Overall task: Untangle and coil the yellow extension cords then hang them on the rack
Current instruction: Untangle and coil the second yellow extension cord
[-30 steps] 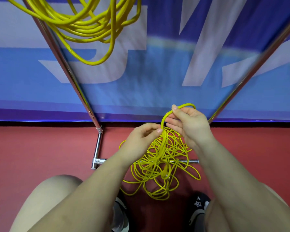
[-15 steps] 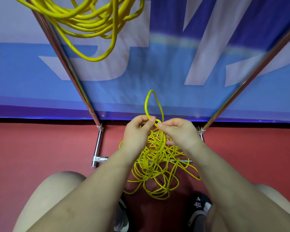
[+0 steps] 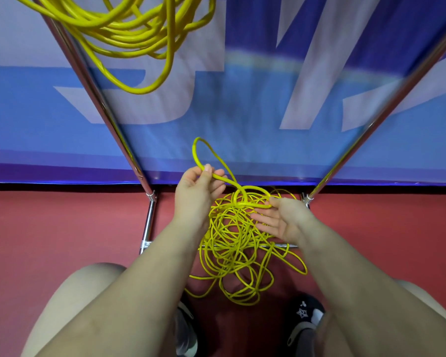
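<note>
Tangled yellow cord (image 3: 238, 243) heaped on red floor (image 3: 62, 228) between person's knees, draped over rack's low crossbar (image 3: 281, 245). Left hand (image 3: 197, 191) pinches raised loop (image 3: 204, 153) of cord between thumb and fingers, loop standing above pile. Right hand (image 3: 281, 220) palm up, fingers relaxed and spread, fingertips touching thick strand atop tangle. Second cord bundle (image 3: 129, 29) hangs off rack (image 3: 98, 104) upper left. Blue banner (image 3: 255, 99) behind.

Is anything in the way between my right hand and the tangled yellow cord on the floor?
Nothing visible. The right hand is open, palm up, right against the tangled cord, its fingertips touching a loop. The left hand already pinches another loop lifted from the pile.
</note>
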A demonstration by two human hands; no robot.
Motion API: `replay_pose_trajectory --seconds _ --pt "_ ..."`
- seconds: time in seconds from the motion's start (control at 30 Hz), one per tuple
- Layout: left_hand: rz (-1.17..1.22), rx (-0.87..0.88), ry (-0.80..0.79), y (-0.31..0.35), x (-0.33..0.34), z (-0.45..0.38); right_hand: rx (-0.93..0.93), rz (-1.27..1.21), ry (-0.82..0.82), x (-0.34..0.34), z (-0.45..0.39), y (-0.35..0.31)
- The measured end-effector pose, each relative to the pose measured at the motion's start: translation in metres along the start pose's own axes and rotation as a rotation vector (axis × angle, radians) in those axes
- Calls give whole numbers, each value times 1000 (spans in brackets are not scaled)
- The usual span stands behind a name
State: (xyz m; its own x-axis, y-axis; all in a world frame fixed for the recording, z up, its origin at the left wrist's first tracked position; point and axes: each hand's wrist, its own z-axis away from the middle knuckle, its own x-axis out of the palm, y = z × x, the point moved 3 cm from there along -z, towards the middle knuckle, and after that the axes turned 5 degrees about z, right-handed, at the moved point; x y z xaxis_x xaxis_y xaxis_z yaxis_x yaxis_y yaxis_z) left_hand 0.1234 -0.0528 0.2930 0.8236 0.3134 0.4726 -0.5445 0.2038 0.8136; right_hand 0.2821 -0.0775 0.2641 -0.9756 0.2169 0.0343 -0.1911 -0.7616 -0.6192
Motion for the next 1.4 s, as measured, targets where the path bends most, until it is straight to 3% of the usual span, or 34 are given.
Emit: replay_pose_trajectory --seconds 0.2,0.37,0.43,0.5,0.57,0.63,0.73,0.97,1.03,1.2,1.4 --pt "54 -5 51 11 -6 -2 5 -43 65 -13 -8 2" --pt "51 -29 47 13 -8 -3 -158 46 113 -7 -13 1" --pt "58 -64 18 13 -9 -4 -329 283 180 -7 -13 -1" --pt "69 -98 -14 11 -7 -4 -621 593 248 -6 -8 -8" --pt "68 -112 -32 11 -5 -4 -886 785 217 2 5 -14" --pt "58 -118 -51 9 -4 -3 -982 875 133 11 13 -15" --pt "60 -154 -86 5 0 0 -961 971 127 17 15 -13" --pt "79 -189 -90 1 0 0 -962 854 103 21 15 -12" --pt "-32 -173 -123 -4 1 -1 -887 757 113 20 13 -8" --pt "-640 -184 -317 -28 -2 8 -864 535 226 12 12 -17" --pt "-745 -176 -246 -32 -6 1 -758 313 219 13 6 -15"
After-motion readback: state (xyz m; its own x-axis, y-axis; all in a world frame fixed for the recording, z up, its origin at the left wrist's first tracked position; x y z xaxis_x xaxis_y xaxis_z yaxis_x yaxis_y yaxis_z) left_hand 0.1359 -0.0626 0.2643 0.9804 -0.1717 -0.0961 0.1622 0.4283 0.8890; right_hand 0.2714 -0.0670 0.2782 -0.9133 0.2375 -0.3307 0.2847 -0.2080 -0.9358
